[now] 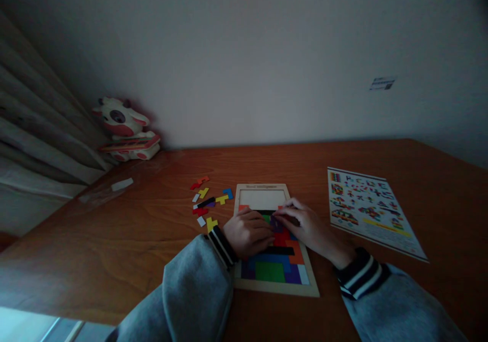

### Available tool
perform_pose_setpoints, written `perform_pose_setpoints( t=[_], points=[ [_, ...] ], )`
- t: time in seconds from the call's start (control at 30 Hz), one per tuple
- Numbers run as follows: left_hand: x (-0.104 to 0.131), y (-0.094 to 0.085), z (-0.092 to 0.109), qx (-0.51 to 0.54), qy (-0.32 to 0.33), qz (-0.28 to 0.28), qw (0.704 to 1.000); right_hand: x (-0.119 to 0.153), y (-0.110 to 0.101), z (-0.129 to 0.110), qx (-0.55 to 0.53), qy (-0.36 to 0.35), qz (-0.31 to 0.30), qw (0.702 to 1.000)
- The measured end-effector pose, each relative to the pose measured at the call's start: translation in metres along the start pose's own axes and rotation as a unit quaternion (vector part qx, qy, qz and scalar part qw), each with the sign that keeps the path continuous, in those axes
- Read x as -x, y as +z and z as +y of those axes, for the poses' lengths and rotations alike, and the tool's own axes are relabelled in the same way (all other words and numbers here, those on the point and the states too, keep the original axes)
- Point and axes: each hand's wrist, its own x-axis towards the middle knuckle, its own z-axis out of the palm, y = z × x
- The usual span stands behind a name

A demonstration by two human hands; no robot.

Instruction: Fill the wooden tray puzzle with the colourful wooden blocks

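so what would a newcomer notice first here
Likely the colourful puzzle board on the table, mid-picture, with the left hand and right hand over it. Loose pieces lie to its left, a printed sheet to its right. A cow figure sits far left by the curtain.

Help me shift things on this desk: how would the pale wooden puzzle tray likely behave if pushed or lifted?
The pale wooden puzzle tray looks stiff, given its straight, flat rim. Its flat coloured pieces may shift if tilted, since they stop short of its far end. Lying flat on the brown wooden desk, it would probably slide rather than roll.
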Motion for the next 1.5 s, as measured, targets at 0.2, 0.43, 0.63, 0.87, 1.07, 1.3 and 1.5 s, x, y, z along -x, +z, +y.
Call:
perform_pose_setpoints(
  t=[0.2, 0.43, 0.63, 0.87, 1.07, 1.3, 1.5],
  points=[
    [-0.002, -0.001, 0.002, 0.001, 0.012, 0.002, 1.0, 0.0, 0.004, 0.003, 0.009, 0.017, 0.026, 0.999],
    [-0.003, -0.003, 0.0, -0.008, -0.038, 0.042, 0.998, 0.001, 0.003, 0.001, 0.006, 0.014, 0.022, 1.0],
    [0.0, 0.0, -0.005, -0.007, -0.105, 0.054, 0.993, 0.002, 0.0, -0.004, 0.01, 0.013, 0.028, 0.999],
    [0.0, 0.001, -0.006, 0.013, -0.107, 0.055, 0.993, 0.002, -0.001, -0.001, 0.009, 0.014, 0.048, 0.999],
    [0.005, -0.005, -0.02, 0.021, -0.132, 0.1, 0.986, 0.002, -0.004, 0.011, 0.044, 0.006, 0.072, 0.996],
    [0.018, -0.018, -0.038, -0.018, -0.175, 0.141, 0.974, 0.006, -0.006, 0.015, 0.058, -0.001, 0.067, 0.996],
    [0.049, -0.035, -0.063, -0.058, -0.191, 0.161, 0.966, 0.009, -0.014, 0.023, 0.038, 0.06, 0.118, 0.991]
  ],
)
